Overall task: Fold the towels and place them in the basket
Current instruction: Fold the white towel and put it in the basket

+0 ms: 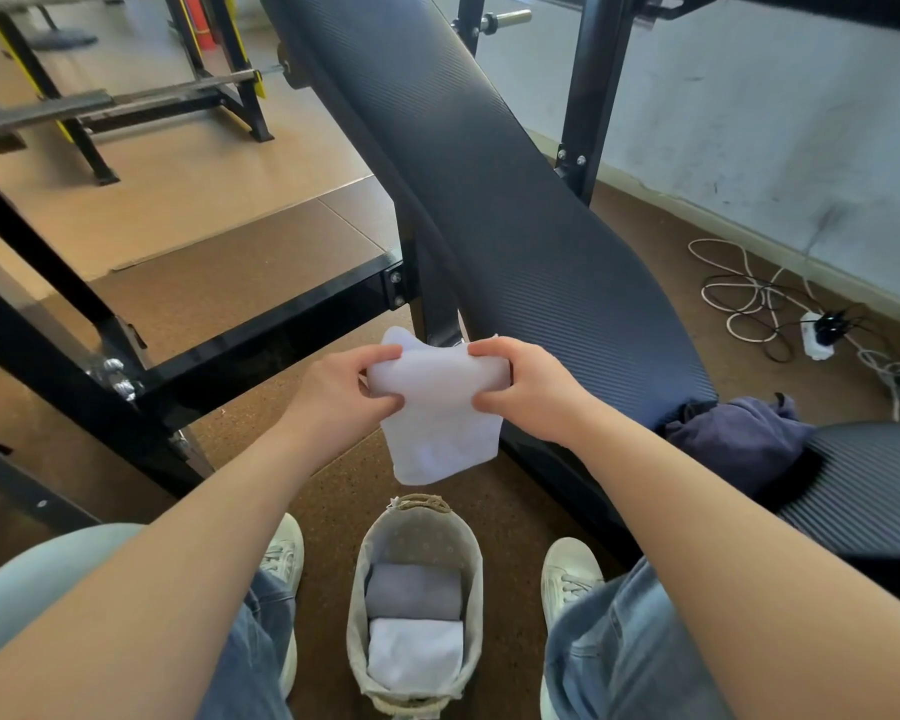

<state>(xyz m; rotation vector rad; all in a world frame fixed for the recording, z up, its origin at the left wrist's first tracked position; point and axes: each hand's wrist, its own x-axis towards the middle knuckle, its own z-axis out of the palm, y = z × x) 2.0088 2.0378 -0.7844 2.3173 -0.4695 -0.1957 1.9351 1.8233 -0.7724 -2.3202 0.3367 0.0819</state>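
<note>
I hold a white towel [437, 413] in the air with both hands. My left hand [346, 394] pinches its left top edge and my right hand [526, 389] grips its right top edge. The towel hangs folded over, its lower end above the basket [357, 605]. That small lined basket stands on the floor between my feet. Inside it lie a folded grey towel [414, 592] and, nearer to me, a folded white towel [414, 652]. A crumpled dark blue towel [739, 439] lies on the bench to my right.
A padded black incline bench [489, 200] rises ahead with a black steel frame [261, 330] to its left. Cables and a power strip [817, 335] lie on the floor at right by the wall. My shoes [567, 579] flank the basket.
</note>
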